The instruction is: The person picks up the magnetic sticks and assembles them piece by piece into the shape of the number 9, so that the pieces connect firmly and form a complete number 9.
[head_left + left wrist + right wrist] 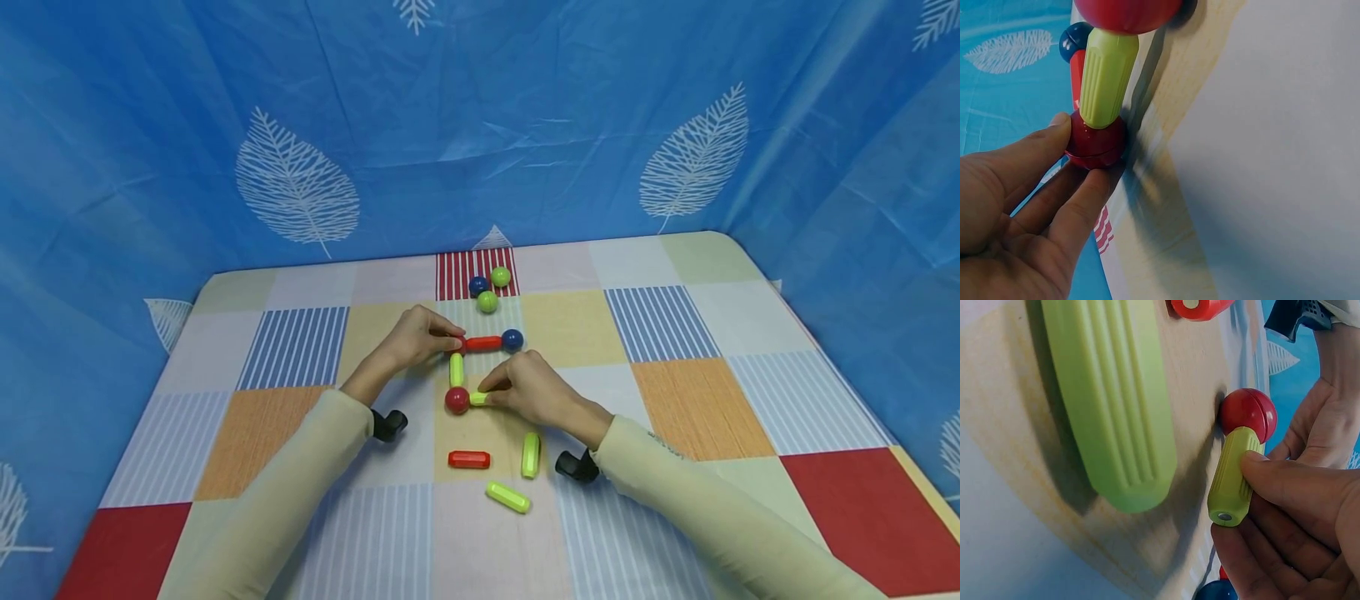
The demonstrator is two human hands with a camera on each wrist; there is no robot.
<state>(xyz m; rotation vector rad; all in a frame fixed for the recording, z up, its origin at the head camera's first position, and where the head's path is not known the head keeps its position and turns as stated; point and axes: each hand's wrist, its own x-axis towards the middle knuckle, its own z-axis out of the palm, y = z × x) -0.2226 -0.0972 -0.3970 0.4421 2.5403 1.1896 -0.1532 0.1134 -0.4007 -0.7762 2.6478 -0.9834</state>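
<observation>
My left hand [415, 337] pinches a red ball [1096, 140] between thumb and fingers. From that ball a red stick [483, 343] runs right to a blue ball [512, 340]. A yellow-green stick [1107, 78] joins it to a nearer red ball [457, 401]. At this nearer ball my right hand [536, 387] pinches another yellow-green stick [1230, 478] by thumb and fingers. One end of that stick touches the ball; its free end shows a small metal disc in the right wrist view.
Closer to me lie a loose red stick [468, 459] and two yellow-green sticks, one upright in view [531, 455], one slanted [507, 497]. Behind the joined pieces sit a blue ball [477, 286] and two green balls [487, 302]. A blue curtain [480, 125] hangs behind the patchwork tablecloth [675, 408].
</observation>
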